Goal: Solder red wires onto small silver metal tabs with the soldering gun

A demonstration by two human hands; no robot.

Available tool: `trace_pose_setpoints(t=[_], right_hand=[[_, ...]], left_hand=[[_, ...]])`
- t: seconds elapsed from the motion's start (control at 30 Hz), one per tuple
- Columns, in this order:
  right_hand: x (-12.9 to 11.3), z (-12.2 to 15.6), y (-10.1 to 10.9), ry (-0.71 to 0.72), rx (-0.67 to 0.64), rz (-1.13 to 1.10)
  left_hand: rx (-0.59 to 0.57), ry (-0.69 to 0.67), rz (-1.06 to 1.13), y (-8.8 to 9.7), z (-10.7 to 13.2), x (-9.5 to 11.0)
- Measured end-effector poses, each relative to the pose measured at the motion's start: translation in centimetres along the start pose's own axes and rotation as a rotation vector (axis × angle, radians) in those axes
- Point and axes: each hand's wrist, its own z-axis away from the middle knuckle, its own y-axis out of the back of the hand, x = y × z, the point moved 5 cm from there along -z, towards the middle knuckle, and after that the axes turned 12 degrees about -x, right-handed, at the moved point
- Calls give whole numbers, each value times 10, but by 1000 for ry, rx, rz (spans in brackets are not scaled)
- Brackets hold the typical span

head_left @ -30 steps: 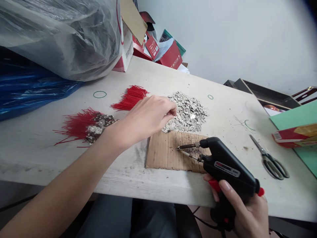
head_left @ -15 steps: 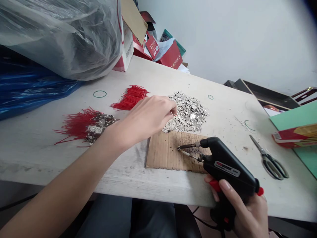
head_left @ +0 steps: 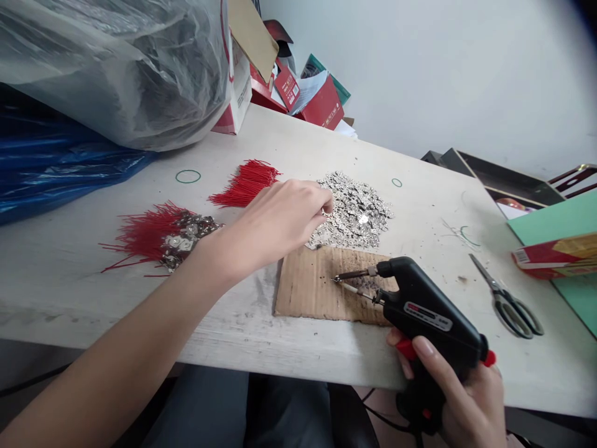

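The left hand [head_left: 291, 208] is pressing thumb and fingers together at the left of the silver pieces [head_left: 357, 211] — seemingly picking, on what I cannot tell. The right hand [head_left: 471, 392] is gripping the soldering gun [head_left: 426, 320] over the near cardboard [head_left: 303, 289] — careful pinching is probably being called for.

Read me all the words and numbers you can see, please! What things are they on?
I can't read any whole word or number here.
Label on the black soldering gun: too blurred.
Pale print on the open red box: too small.
Print and barcode on the small red packet: too small.
Print on the white box: too blurred.
Barcode on the red-and-yellow box: digits too small.
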Motion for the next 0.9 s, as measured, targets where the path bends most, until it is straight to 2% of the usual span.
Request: trace_pose_setpoints(t=[0.37, 0.67, 0.9], right_hand=[[-2, 2, -2, -15, 4, -23], [-2, 1, -1, 30, -24, 9], [15, -7, 13, 111, -54, 57]], left_hand=[[-8, -2, -26, -1, 1, -1], [0, -21, -35, -1, 1, 0], [11, -34, -41, -1, 2, 0]])
